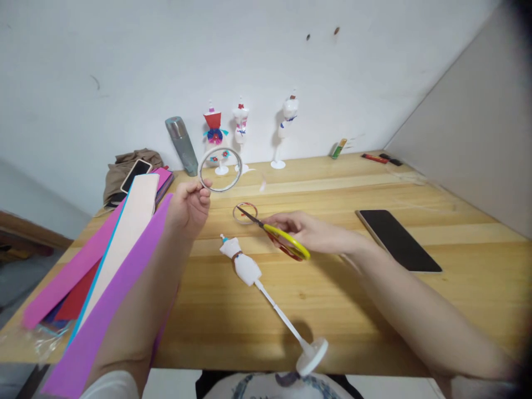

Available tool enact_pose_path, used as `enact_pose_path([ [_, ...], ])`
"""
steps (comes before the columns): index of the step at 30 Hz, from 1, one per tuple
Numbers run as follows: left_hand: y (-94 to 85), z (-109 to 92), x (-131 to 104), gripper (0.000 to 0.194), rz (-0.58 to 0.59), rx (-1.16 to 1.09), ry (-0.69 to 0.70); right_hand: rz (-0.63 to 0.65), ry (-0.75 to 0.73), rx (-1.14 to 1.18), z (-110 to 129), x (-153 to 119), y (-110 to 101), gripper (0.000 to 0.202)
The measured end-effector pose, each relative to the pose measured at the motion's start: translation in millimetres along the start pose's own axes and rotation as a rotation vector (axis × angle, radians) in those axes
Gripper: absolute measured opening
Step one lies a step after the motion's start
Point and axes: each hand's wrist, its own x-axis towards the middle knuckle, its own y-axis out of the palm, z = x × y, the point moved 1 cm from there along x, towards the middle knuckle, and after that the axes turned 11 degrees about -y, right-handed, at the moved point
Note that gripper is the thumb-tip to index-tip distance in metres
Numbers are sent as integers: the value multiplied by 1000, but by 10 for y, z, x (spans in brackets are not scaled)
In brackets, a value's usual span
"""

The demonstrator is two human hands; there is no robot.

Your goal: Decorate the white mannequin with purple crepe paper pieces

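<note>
Your left forearm [143, 293] hides part of the purple sheet [118, 299] at 10 o'clock; the scissors [287, 239], gripped in your right hand [305, 230], partly cover the small ring [234, 214]. Your left hand [193, 206] pinches a white ring [220, 190], overlapping the red-topped mannequin [213, 120] toward 12. The white mannequin [248, 269] lies nearer you, also toward 12; a dark tablet [397, 238], toward 1.

Soft light casts faint shadows on the wall [257, 52].

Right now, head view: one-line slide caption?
Left hand holds a pale ring, right hand yellow-handled scissors, above a wooden table where a white mannequin lies.
</note>
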Motion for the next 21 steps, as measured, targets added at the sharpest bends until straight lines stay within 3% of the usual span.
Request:
enact_pose_path([
  [3,5,-7,1,14,-29,-46,55,-40,3,266,-3,-16,-23,55],
  [7,-15,-1,27,17,-58,-47,123,-76,-97,406,-14,-28,-13,39],
  [12,-50,55,48,14,1,63,208,-96,-153,619,-95,33,-34,68],
  [21,-24,112,-48,24,157,225,245,-83,-57,660,54,-8,63,67],
])
